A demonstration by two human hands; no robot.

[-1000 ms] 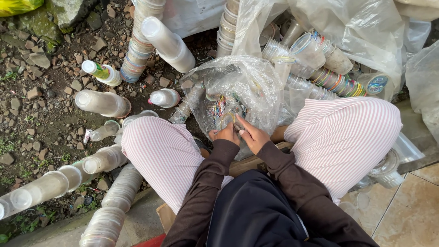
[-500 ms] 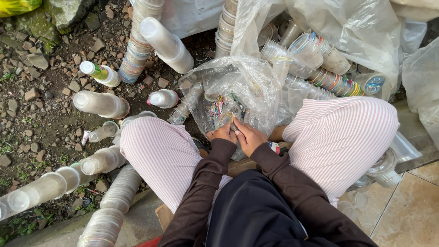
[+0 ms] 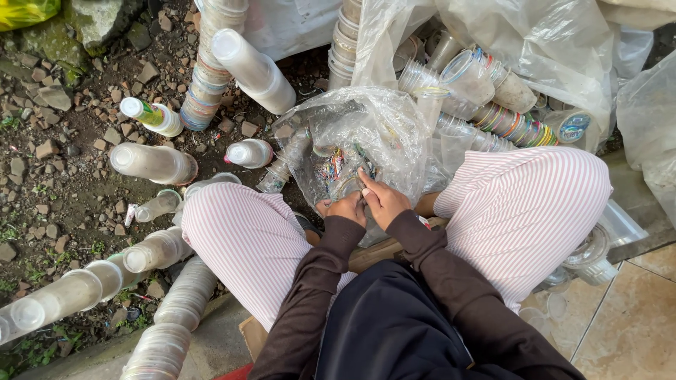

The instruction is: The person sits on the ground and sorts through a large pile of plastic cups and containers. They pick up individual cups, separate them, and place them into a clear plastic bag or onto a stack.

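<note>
In the head view, a person sits low with knees spread, in striped pink and white trousers and dark brown sleeves. Both hands meet between the knees at the mouth of a clear plastic bag that rests on the ground just in front of them. The left hand is curled, fingers bent inward at the bag's lower edge; whether it pinches the plastic or something small cannot be told. The right hand lies just beside it, touching it, with fingers pressed together and pointing into the bag's opening. Inside the bag shows a tangle of small coloured bits, too blurred to name.

Around the bag lie many stacks of clear plastic cups. One long stack leans across the stony ground above the left knee, and another stack lies flat further left. A small bottle with a green label lies near it. More stacks lie toward the lower left corner of the dirt. Behind the right knee, a large clear sack holds cups with coloured rims.
</note>
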